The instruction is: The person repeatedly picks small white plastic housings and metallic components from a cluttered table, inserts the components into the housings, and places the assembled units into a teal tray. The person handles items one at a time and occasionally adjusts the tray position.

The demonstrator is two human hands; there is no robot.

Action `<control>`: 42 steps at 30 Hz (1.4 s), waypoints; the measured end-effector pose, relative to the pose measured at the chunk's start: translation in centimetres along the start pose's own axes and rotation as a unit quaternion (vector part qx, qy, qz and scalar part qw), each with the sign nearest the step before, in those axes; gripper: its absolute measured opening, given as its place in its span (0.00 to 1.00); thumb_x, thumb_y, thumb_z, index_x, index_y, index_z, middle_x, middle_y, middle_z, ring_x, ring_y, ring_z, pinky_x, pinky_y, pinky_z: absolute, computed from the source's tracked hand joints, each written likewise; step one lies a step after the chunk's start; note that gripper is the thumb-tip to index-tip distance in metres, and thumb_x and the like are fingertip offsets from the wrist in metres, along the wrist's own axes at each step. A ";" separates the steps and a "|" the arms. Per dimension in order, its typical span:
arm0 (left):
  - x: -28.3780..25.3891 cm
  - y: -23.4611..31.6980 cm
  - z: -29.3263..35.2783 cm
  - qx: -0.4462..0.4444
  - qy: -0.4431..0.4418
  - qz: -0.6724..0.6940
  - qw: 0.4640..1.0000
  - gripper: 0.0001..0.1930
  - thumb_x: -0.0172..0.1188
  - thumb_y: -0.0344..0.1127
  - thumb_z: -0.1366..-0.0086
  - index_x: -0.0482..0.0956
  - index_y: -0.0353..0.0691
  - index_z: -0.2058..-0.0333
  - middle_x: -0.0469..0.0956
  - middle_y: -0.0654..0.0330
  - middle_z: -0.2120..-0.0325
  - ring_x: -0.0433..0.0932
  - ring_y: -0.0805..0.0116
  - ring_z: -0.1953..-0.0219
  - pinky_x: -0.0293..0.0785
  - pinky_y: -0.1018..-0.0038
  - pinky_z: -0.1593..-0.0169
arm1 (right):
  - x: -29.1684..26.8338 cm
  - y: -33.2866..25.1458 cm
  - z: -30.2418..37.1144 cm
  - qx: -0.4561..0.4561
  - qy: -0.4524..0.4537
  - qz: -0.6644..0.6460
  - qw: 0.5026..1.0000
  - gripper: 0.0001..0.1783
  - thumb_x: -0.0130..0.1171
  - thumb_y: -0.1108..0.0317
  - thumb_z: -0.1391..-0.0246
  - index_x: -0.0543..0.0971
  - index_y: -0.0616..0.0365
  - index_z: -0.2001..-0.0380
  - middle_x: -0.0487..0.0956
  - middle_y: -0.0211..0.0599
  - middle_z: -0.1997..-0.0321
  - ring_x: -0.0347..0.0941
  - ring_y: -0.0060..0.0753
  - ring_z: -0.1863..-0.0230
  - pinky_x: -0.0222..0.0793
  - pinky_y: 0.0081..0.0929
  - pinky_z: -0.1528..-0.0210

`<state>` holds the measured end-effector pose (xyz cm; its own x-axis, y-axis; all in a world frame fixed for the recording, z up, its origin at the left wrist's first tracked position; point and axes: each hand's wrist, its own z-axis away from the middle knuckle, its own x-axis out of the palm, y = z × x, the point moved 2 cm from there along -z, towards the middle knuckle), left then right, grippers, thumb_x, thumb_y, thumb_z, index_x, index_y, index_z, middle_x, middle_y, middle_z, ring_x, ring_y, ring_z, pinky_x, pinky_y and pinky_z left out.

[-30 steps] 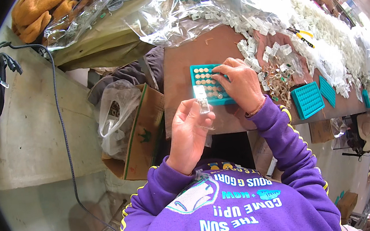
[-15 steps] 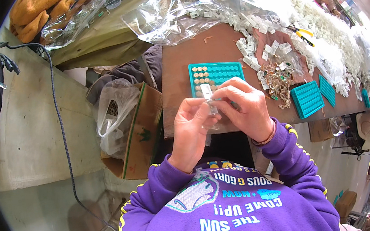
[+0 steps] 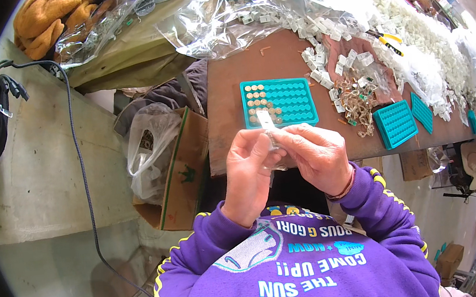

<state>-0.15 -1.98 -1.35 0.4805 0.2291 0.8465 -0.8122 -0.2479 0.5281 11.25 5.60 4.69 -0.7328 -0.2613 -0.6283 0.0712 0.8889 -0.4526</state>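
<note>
**Both hands off the tray, joined on one small clear piece**

Right hand (image 3: pixel 319 156) was on the teal tray (image 3: pixel 279 103) a second ago; now it's pulled back to meet the left hand (image 3: pixel 250 168), just short of the tray's near edge, above the desk (image 3: pixel 226 102) rim. Both grips pinch a small clear packet (image 3: pixel 266 122), fingertips touching. My read: one piece is being prepped before going into a slot.

Hard to make out: packet contents, hidden by fingers. The tray's left columns hold round pieces; rest looks empty. Spare tray (image 3: pixel 395 123) right of it, partly foreshortened.
</note>
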 end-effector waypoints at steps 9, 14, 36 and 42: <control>0.7 -0.3 -0.1 -0.012 -0.027 -0.018 0.999 0.07 0.55 0.33 0.31 0.74 0.37 0.57 0.78 0.59 0.62 0.77 0.74 0.64 0.75 0.77 0.58 | 0.0 0.9 0.7 0.051 0.061 -0.053 0.995 0.16 0.59 0.78 0.52 0.78 0.64 0.57 0.81 0.40 0.65 0.80 0.36 0.68 0.74 0.25 0.63; 1.3 -0.4 0.1 -0.122 -0.099 0.025 0.987 0.13 0.54 0.36 0.30 0.72 0.36 0.51 0.76 0.60 0.61 0.73 0.76 0.63 0.71 0.79 0.59 | -0.7 3.5 0.3 0.424 -0.063 -0.436 0.791 0.10 0.60 0.73 0.44 0.79 0.64 0.59 0.78 0.33 0.71 0.69 0.15 0.73 0.67 0.18 0.70; 2.5 -0.9 0.0 -0.172 -0.078 0.030 0.982 0.14 0.45 0.41 0.26 0.69 0.44 0.47 0.73 0.63 0.51 0.72 0.70 0.48 0.67 0.66 0.41 | -1.9 2.1 1.2 -0.126 0.019 0.087 0.988 0.18 0.66 0.74 0.60 0.79 0.66 0.62 0.75 0.36 0.66 0.77 0.36 0.69 0.75 0.29 0.68; 2.7 -1.3 0.3 -0.203 -0.097 0.051 0.973 0.10 0.47 0.39 0.27 0.71 0.44 0.52 0.74 0.62 0.53 0.74 0.70 0.50 0.68 0.66 0.42 | -2.5 2.2 1.7 -0.128 0.038 0.097 0.986 0.17 0.66 0.72 0.59 0.79 0.65 0.63 0.75 0.32 0.72 0.76 0.30 0.75 0.74 0.27 0.71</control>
<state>2.28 -1.34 0.29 0.4122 0.0307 0.9106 -0.9037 0.1410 0.4043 14.38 7.53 4.18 -0.7715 -0.0565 -0.6337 0.0484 0.9879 -0.1471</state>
